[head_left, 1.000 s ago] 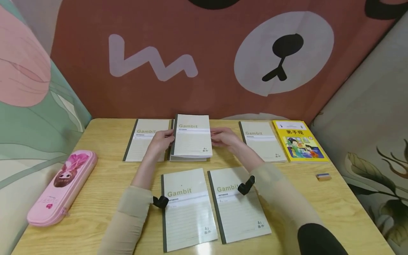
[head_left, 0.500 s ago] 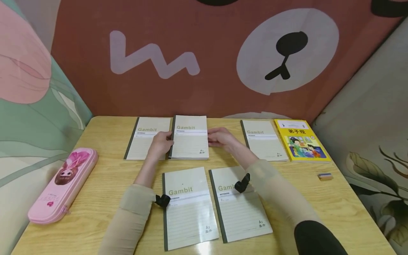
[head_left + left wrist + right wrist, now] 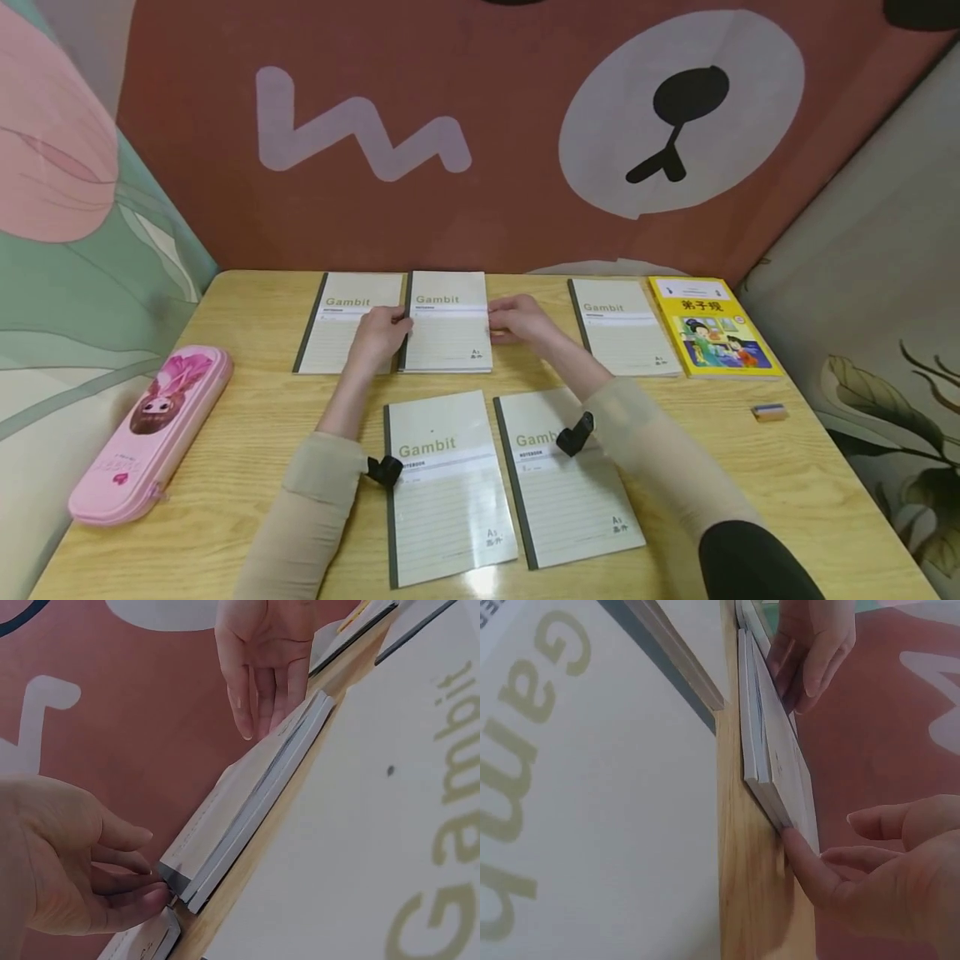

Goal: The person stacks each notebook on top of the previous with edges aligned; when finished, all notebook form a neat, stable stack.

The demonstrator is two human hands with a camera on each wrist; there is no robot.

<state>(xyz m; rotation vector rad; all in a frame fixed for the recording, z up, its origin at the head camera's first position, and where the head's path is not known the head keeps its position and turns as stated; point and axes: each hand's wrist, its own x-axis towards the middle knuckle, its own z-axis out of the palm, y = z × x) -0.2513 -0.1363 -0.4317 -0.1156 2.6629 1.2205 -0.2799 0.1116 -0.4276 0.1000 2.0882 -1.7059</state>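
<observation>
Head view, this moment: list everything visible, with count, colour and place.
Notebooks: six, pale green-grey. Two near; one far left; two stacked between the hands; one far right.
Picture book: one, yellow, far right.
Pencil case: one, pink, left edge.
Eraser: one, small, right side.
Table: one, light wood.
Left hand: fingers at the stack's left edge.
Right hand: fingertips at the stack's right edge.
</observation>
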